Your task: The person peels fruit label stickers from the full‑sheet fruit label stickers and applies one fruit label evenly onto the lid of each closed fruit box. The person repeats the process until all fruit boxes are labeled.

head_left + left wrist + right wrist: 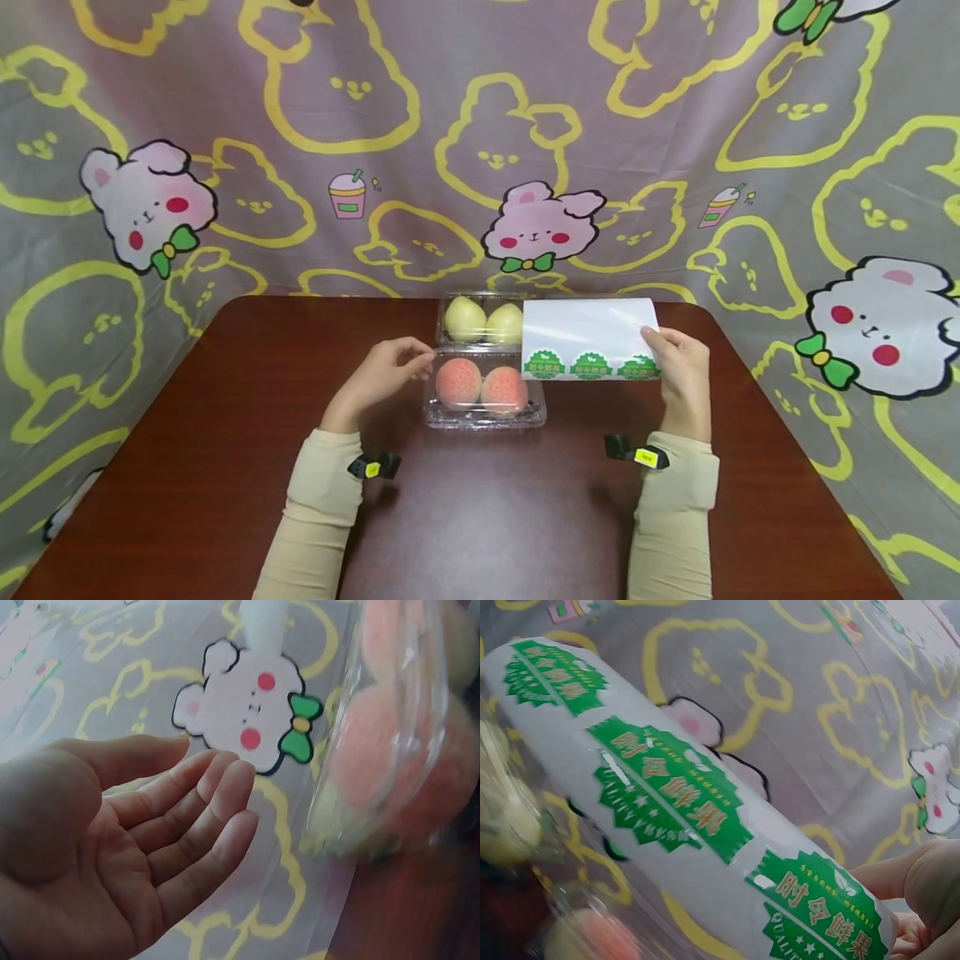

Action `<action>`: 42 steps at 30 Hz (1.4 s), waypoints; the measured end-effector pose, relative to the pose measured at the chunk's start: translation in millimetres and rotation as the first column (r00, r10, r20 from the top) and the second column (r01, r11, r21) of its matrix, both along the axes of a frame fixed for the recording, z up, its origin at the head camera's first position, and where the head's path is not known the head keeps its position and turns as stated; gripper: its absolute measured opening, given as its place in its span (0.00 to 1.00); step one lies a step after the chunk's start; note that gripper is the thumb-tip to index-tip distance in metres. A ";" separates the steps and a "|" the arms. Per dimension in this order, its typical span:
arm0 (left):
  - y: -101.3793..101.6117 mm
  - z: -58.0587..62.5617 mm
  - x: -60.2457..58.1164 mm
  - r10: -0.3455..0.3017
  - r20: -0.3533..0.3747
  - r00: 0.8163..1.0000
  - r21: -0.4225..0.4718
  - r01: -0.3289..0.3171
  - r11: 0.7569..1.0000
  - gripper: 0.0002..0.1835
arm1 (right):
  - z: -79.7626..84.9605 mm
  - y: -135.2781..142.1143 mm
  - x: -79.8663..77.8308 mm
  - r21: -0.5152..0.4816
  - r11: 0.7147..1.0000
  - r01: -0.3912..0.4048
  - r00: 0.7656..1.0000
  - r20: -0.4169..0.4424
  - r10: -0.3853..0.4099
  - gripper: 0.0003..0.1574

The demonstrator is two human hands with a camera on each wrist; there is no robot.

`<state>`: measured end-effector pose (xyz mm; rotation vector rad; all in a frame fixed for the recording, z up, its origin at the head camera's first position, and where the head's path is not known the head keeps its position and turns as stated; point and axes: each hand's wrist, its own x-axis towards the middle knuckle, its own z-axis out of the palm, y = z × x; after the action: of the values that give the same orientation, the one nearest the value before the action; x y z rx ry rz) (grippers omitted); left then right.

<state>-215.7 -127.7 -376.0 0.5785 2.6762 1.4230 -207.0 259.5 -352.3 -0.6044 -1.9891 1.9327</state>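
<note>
My right hand pinches the right edge of a white sticker sheet between thumb and fingers. Along the sheet's lower edge runs a row of green round stickers with lettering. My left hand holds nothing; its fingers are relaxed and slightly bent, near the left side of a clear plastic box of pink peaches. In the left wrist view the palm faces the camera, apart from the peach box. Behind that box stands another clear box with yellow-green fruit, its right part hidden by the sheet.
Both boxes stand on a dark red-brown table, toward its far edge. A patterned curtain with bunny faces and yellow outlines hangs behind and beside the table. Each wrist wears a black strap with a camera.
</note>
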 end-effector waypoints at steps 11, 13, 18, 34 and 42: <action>21.3 6.3 8.7 -0.050 -0.049 0.998 0.059 0.053 0.997 0.11 | 0.9 -34.3 -8.2 -0.048 0.994 -0.096 0.991 -0.092 0.092 0.21; 24.0 7.2 9.6 -0.064 -0.053 0.997 0.084 0.069 0.994 0.10 | 1.2 -38.2 -9.5 -0.068 0.992 -0.110 0.990 -0.099 0.103 0.22; 30.0 8.7 13.0 -0.073 -0.052 0.996 0.133 0.080 0.988 0.11 | 0.1 -46.7 -12.1 -0.127 0.980 -0.152 0.984 -0.118 0.137 0.24; 50.8 2.6 18.3 -0.034 -0.077 0.996 0.168 0.046 0.985 0.09 | -3.7 -62.7 -9.2 -0.172 0.954 -0.245 0.965 -0.141 0.222 0.23; 50.7 0.7 18.6 0.014 -0.094 0.995 0.195 0.005 0.981 0.08 | -3.8 -67.1 -5.3 -0.152 0.944 -0.292 0.950 -0.157 0.268 0.20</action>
<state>-197.1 -77.0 -375.3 0.6704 2.6263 1.7144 -212.3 192.4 -356.1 -0.2277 -1.9216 2.2654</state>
